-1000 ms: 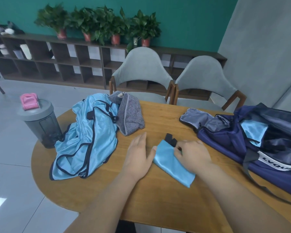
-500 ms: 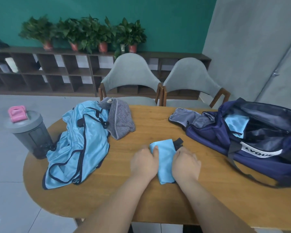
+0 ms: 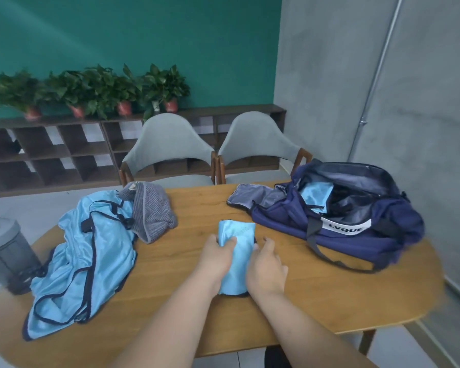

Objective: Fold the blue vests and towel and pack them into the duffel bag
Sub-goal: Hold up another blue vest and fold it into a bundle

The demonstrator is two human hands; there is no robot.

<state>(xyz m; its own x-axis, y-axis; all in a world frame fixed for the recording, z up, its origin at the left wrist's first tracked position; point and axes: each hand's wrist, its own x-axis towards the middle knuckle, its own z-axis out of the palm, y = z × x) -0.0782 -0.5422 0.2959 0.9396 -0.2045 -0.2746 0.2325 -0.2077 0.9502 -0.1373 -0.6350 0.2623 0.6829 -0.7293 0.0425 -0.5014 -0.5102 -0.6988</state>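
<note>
A folded light-blue vest (image 3: 237, 257) lies on the wooden table (image 3: 183, 288) in front of me. My left hand (image 3: 216, 257) grips its left edge, thumb over the top. My right hand (image 3: 266, 266) rests against its right side with fingers relaxed. Unfolded blue vests (image 3: 85, 256) with dark trim lie heaped at the table's left. A grey striped towel (image 3: 150, 212) is bunched just behind them. The navy duffel bag (image 3: 337, 227) sits open at the right, with a folded blue vest (image 3: 315, 195) inside.
A grey shaker bottle (image 3: 7, 258) stands at the table's left edge. Two grey chairs (image 3: 170, 152) are pushed in at the far side. A low shelf with potted plants (image 3: 91, 94) runs along the green wall. A grey wall is to the right.
The folded vest turned from slanting to lengthwise in front of me. My left hand went from flat on the table to gripping its left edge; my right hand loosened beside it.
</note>
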